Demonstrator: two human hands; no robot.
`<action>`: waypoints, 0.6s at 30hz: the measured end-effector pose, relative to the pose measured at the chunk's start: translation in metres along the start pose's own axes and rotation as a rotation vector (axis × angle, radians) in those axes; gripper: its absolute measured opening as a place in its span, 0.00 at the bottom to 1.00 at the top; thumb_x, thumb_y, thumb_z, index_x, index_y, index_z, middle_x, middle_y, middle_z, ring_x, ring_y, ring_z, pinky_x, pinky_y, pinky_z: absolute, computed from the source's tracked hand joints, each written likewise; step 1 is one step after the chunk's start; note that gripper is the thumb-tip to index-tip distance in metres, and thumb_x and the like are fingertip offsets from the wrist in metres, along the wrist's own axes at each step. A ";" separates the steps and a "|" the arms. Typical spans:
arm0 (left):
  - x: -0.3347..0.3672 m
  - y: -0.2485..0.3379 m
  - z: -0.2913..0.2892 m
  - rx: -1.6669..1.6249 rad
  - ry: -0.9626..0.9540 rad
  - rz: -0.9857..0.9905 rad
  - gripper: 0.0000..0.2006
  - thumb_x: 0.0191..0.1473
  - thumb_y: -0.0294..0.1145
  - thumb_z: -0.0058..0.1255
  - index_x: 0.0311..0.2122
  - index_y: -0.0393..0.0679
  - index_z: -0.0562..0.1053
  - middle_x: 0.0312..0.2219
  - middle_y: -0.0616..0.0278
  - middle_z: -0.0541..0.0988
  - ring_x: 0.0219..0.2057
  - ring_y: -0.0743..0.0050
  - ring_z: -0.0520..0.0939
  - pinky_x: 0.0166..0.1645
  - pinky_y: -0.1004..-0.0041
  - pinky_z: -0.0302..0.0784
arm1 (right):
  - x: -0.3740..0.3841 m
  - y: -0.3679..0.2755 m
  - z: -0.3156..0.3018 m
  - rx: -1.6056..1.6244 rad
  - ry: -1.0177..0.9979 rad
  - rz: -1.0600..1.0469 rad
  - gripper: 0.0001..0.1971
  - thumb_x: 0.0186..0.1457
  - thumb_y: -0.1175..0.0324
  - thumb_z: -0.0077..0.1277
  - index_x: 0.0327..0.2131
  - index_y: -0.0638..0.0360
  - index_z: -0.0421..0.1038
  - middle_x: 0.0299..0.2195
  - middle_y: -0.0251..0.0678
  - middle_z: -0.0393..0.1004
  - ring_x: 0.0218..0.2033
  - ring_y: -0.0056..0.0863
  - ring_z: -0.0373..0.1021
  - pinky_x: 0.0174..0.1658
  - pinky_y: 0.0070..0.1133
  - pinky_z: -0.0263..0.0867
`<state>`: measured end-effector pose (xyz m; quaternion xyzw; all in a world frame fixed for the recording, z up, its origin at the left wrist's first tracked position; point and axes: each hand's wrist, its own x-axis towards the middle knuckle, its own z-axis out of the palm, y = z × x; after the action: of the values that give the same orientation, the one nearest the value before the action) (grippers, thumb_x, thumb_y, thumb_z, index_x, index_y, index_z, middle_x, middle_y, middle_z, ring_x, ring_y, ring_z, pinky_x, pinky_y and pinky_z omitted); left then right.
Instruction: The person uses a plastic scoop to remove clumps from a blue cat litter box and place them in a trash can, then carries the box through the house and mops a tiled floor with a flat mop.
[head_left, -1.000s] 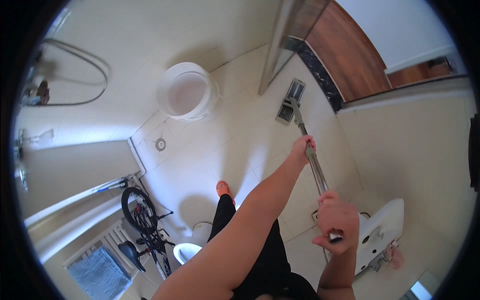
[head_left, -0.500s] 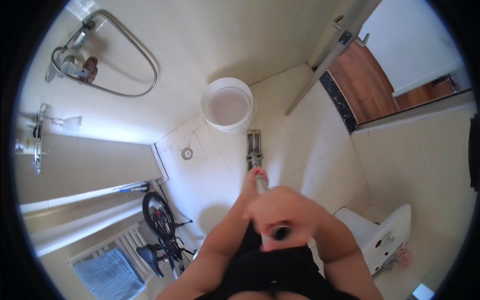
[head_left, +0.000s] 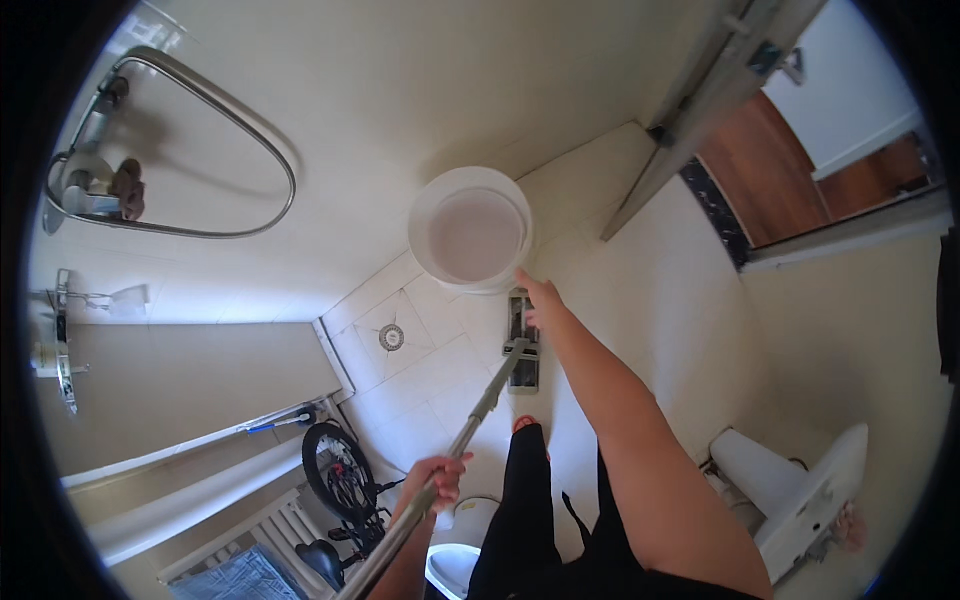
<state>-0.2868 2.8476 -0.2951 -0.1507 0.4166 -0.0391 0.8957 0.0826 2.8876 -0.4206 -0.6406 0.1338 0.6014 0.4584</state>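
A flat mop [head_left: 482, 402] with a long metal pole slants up from the tiled floor toward me. My left hand [head_left: 437, 481] is wrapped round its pole, at the lower left of my legs. The mop's grey rectangular head rests on the floor just in front of the white bucket [head_left: 428, 262], which holds cloudy liquid. My right arm is stretched forward, and my right hand [head_left: 539, 300] is by the bucket's near right rim, above the mop head. Its fingers are apart with nothing visible in them; whether a fingertip touches the bucket is unclear.
A floor drain [head_left: 391, 337] lies left of the mop head. A folding bicycle [head_left: 345, 480] and a toilet [head_left: 455, 565] are near my left side, a white washbasin [head_left: 815, 500] at my right. An open door [head_left: 690, 130] stands far right; a shower hose [head_left: 230, 110] hangs on the left wall.
My right hand has left the mop pole and reached forward to the bucket. My left hand, still on the pole, has moved left and back, tilting the pole that way.
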 end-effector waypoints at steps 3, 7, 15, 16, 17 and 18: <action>-0.015 -0.025 -0.011 -0.088 -0.003 0.045 0.23 0.53 0.27 0.32 0.54 0.31 0.54 0.21 0.69 0.64 0.11 0.86 0.61 0.15 0.81 0.59 | 0.071 -0.011 0.038 0.137 0.062 0.018 0.52 0.37 0.50 0.63 0.60 0.50 0.38 0.58 0.50 0.47 0.53 0.53 0.53 0.48 0.51 0.57; -0.026 -0.049 -0.016 -0.241 -0.026 0.080 0.25 0.54 0.29 0.33 0.58 0.32 0.50 0.22 0.67 0.62 0.12 0.83 0.63 0.17 0.79 0.59 | 0.124 0.003 0.061 0.265 0.269 -0.023 0.39 0.45 0.67 0.54 0.58 0.53 0.43 0.55 0.49 0.51 0.50 0.51 0.58 0.41 0.50 0.65; -0.035 -0.058 -0.016 -0.339 -0.058 0.147 0.28 0.54 0.29 0.32 0.59 0.32 0.47 0.23 0.66 0.63 0.14 0.82 0.64 0.19 0.77 0.60 | 0.119 0.017 0.009 0.547 0.119 -0.102 0.19 0.44 0.82 0.40 0.44 0.72 0.57 0.42 0.57 0.61 0.36 0.54 0.68 0.33 0.47 0.71; -0.035 -0.056 -0.013 -0.326 -0.070 0.146 0.28 0.54 0.29 0.32 0.59 0.32 0.47 0.23 0.66 0.63 0.14 0.82 0.64 0.19 0.77 0.60 | 0.113 0.012 0.001 0.551 0.117 -0.119 0.19 0.44 0.82 0.40 0.44 0.72 0.57 0.42 0.57 0.61 0.36 0.54 0.68 0.33 0.47 0.71; -0.030 -0.054 -0.013 -0.308 -0.092 0.127 0.28 0.54 0.29 0.32 0.59 0.33 0.46 0.23 0.66 0.63 0.14 0.83 0.65 0.19 0.77 0.60 | 0.114 0.015 -0.019 0.562 0.110 -0.124 0.20 0.45 0.80 0.40 0.46 0.69 0.57 0.43 0.55 0.62 0.38 0.53 0.68 0.32 0.46 0.72; -0.026 -0.051 -0.012 -0.287 -0.112 0.107 0.28 0.53 0.29 0.32 0.59 0.33 0.46 0.24 0.66 0.63 0.14 0.83 0.65 0.20 0.77 0.61 | 0.114 0.018 -0.040 0.577 0.105 -0.129 0.22 0.46 0.79 0.41 0.48 0.66 0.57 0.44 0.53 0.63 0.40 0.51 0.67 0.31 0.45 0.72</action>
<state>-0.3099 2.8016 -0.2678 -0.2565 0.3746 0.0770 0.8877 0.1229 2.8915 -0.5355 -0.5213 0.2816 0.4741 0.6513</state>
